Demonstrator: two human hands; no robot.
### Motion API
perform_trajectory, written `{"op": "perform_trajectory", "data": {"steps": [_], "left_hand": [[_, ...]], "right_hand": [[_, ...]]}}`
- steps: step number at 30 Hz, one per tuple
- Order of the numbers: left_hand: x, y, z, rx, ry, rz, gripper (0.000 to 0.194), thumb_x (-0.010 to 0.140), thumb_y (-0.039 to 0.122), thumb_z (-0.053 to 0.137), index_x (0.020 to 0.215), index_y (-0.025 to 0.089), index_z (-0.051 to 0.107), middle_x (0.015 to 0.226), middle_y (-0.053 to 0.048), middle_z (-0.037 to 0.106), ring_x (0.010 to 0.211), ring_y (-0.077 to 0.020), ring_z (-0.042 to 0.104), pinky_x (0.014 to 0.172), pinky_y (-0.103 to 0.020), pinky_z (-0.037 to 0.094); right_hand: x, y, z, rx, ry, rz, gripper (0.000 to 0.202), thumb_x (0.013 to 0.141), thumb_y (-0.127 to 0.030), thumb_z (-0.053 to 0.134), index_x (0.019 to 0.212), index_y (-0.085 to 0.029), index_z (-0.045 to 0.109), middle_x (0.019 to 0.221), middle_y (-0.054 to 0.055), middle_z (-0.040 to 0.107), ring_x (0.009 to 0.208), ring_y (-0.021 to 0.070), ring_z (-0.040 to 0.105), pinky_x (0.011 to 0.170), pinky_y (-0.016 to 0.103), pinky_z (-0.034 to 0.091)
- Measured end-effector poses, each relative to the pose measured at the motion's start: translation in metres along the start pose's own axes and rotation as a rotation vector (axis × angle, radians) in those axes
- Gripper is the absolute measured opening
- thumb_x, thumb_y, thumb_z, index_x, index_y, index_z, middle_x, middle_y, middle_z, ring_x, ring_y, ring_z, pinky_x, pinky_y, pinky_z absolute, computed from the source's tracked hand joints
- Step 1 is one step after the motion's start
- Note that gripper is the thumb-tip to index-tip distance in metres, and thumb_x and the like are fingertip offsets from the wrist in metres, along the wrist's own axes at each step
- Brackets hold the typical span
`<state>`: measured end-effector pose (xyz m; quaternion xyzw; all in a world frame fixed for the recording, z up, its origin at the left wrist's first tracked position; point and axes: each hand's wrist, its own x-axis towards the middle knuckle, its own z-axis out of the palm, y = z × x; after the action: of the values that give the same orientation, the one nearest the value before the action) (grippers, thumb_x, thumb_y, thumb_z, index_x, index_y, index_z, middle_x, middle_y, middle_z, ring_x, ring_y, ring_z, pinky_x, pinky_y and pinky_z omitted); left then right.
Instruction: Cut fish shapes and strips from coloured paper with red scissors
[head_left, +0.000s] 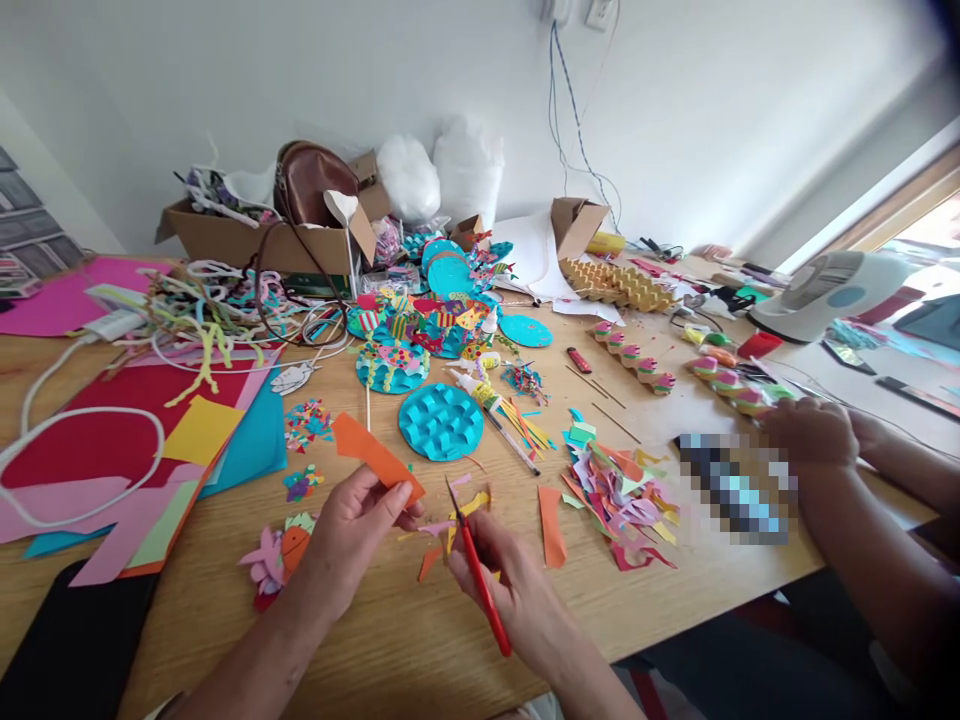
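Between the thumb and fingers of my left hand is a strip of orange paper, held up at a slant above the table. My right hand is closed around red-handled scissors, whose points face up and away, just right of the paper and apart from it. Yellow, pink and orange paper scraps lie beneath and between the hands. To the right rests another orange paper piece. A round blue disc with curled paper strips sits beyond my hands. Left of my left wrist are cut paper shapes.
A heap of coloured paper scraps lies right of centre. Another person's hand reaches in from the right. Stacked coloured sheets and a white cable cover the left. A cardboard box and a white fan-like device stand farther back.
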<state>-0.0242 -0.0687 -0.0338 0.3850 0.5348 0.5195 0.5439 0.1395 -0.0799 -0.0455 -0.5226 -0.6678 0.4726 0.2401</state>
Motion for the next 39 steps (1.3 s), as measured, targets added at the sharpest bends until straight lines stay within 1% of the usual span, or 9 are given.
{"op": "perform_trajectory", "data": {"steps": [3,6,11,20,31,39], "left_hand": [[-0.001,0.003,0.002,-0.026,-0.006,-0.006,0.008,0.068,0.023,0.062,0.068,0.015,0.061,0.059,0.0,0.066,0.056,-0.0142,0.061,0.056,-0.026,0.051],[-0.001,0.003,0.004,-0.045,-0.012,-0.014,0.008,0.067,0.023,0.062,0.069,0.015,0.061,0.058,0.0,0.066,0.056,-0.0135,0.061,0.055,-0.024,0.052],[-0.002,0.002,0.005,-0.054,-0.043,-0.062,0.008,0.068,0.022,0.062,0.07,0.015,0.061,0.059,0.0,0.066,0.058,-0.0137,0.063,0.056,-0.024,0.053],[0.0,-0.006,0.001,-0.039,-0.11,-0.088,0.007,0.07,0.021,0.06,0.069,0.014,0.062,0.059,0.0,0.067,0.057,-0.0131,0.063,0.057,-0.024,0.053],[-0.002,-0.007,0.001,-0.031,-0.127,-0.105,0.007,0.068,0.021,0.06,0.068,0.014,0.062,0.059,-0.001,0.067,0.057,-0.014,0.063,0.056,-0.025,0.053],[-0.001,-0.009,0.001,-0.027,-0.134,-0.122,0.006,0.068,0.02,0.061,0.068,0.014,0.062,0.059,0.0,0.067,0.055,-0.0136,0.063,0.056,-0.025,0.053]], "right_hand": [[-0.008,-0.003,0.0,-0.088,-0.053,-0.008,0.024,0.077,-0.031,0.052,0.062,-0.019,0.038,0.057,-0.005,0.039,0.053,0.0093,0.033,0.048,0.022,0.024],[-0.009,-0.006,0.002,-0.121,-0.057,-0.014,0.025,0.077,-0.031,0.052,0.062,-0.019,0.037,0.056,-0.006,0.037,0.052,0.0087,0.032,0.048,0.021,0.023],[-0.006,-0.011,0.002,-0.148,-0.075,0.02,0.025,0.078,-0.029,0.05,0.06,-0.018,0.035,0.054,-0.006,0.035,0.052,0.008,0.03,0.047,0.02,0.022],[-0.002,-0.012,0.0,-0.189,-0.074,0.008,0.026,0.079,-0.032,0.049,0.061,-0.018,0.038,0.054,-0.006,0.037,0.051,0.0075,0.031,0.046,0.019,0.023],[-0.003,-0.008,0.001,-0.201,-0.072,-0.006,0.025,0.078,-0.032,0.05,0.062,-0.018,0.038,0.054,-0.006,0.037,0.051,0.0073,0.03,0.045,0.019,0.022],[-0.003,-0.009,0.002,-0.215,-0.04,-0.027,0.023,0.077,-0.026,0.05,0.059,-0.018,0.037,0.052,-0.007,0.035,0.049,0.0067,0.028,0.044,0.018,0.021]]}}
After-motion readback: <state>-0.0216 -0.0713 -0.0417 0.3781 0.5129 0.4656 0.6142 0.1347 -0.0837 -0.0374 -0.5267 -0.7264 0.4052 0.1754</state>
